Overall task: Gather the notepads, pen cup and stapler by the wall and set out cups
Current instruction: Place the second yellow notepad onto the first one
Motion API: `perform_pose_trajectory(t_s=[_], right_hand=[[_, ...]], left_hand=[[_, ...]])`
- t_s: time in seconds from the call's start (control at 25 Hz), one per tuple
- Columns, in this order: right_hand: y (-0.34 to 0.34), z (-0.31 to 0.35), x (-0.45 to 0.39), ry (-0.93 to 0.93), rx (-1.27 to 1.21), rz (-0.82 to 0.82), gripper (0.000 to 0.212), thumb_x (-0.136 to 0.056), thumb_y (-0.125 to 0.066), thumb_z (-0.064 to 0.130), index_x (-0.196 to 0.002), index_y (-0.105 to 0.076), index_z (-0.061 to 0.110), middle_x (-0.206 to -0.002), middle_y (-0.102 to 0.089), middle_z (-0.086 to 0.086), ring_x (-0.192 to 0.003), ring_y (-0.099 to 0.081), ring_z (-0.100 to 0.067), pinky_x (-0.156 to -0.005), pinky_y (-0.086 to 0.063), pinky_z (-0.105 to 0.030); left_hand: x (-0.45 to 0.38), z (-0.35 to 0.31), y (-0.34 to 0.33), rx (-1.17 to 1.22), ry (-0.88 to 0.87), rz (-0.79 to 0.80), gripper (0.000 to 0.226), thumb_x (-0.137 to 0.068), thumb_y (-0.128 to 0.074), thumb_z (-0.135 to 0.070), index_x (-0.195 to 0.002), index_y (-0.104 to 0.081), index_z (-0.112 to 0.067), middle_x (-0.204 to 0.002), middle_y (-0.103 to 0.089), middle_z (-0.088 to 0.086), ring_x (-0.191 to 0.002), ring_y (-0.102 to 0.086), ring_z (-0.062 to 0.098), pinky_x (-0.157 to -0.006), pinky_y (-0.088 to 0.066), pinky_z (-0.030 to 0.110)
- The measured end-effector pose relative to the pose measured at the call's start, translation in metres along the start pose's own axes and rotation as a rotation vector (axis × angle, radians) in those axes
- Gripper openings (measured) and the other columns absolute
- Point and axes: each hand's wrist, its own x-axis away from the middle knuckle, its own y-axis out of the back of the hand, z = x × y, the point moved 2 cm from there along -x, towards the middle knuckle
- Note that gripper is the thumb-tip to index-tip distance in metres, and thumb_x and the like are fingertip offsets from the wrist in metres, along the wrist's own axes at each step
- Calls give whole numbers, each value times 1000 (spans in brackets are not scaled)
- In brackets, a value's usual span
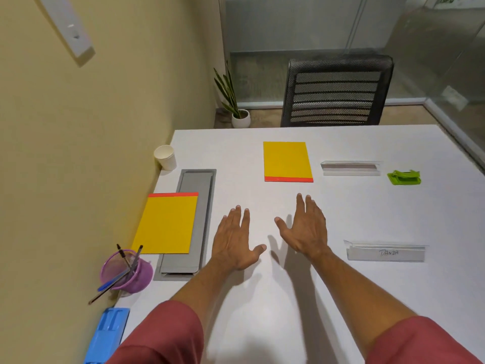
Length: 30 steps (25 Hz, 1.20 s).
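Observation:
My left hand and my right hand hover palm-down over the middle of the white table, fingers spread, holding nothing. One yellow notepad lies by the wall, partly over a grey cable tray. A second yellow notepad lies beyond my right hand. A purple mesh pen cup with pens stands by the wall at near left. A white paper cup stands at the far left by the wall. A green stapler lies at far right.
A grey cable tray is set into the table along the wall. Two clear name holders lie on the right. A blue object sits at the near left edge. A black mesh chair stands behind the table.

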Motion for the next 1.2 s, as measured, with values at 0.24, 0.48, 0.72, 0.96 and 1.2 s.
perform_pose_trajectory(t_s=[0.24, 0.48, 0.72, 0.96, 1.2], right_hand=[[0, -32, -41, -39, -21, 37, 95, -89, -44, 66, -158, -4, 14, -166, -7, -13, -153, -9, -31, -122, -11, -44], [-2, -46, -77, -42, -29, 38, 95, -89, -45, 64, -157, -4, 11, -165, -8, -16, -153, -10, -32, -123, -11, -44], [-10, -51, -115, -55, -31, 80, 96, -89, -47, 65, -157, -4, 12, -166, -6, -14, -153, -9, -33, -122, -13, -44], [-25, -57, -161, -89, -100, 135, 96, -90, -50, 62, -157, -5, 9, -165, -13, -15, -151, -15, -35, -119, -21, -46], [-33, -57, -197, -178, -234, 139, 94, -75, -53, 67, -144, -36, 5, -140, -49, -21, -130, -44, -39, -107, -40, -50]], left_hand=[[-49, -21, 0, 4, 50, 27, 100, -85, -40, -70, -154, 4, -13, -163, 6, 13, -151, 4, 27, -121, -1, 41], [-93, -23, -3, -43, 48, 43, 100, -84, -37, -72, -154, 4, -12, -163, 4, 15, -151, 2, 29, -122, -3, 43], [-140, -18, -15, -18, 56, 86, 100, -84, -37, -73, -154, 4, -15, -163, 6, 12, -151, 2, 28, -121, -5, 43], [-189, -11, -31, 146, 127, 177, 99, -85, -47, -68, -155, -1, -15, -164, -1, 9, -151, -4, 29, -120, -13, 44], [-228, -14, -33, 441, 186, 139, 72, -80, -67, -44, -141, -37, -19, -145, -47, 9, -134, -43, 31, -108, -39, 43]])
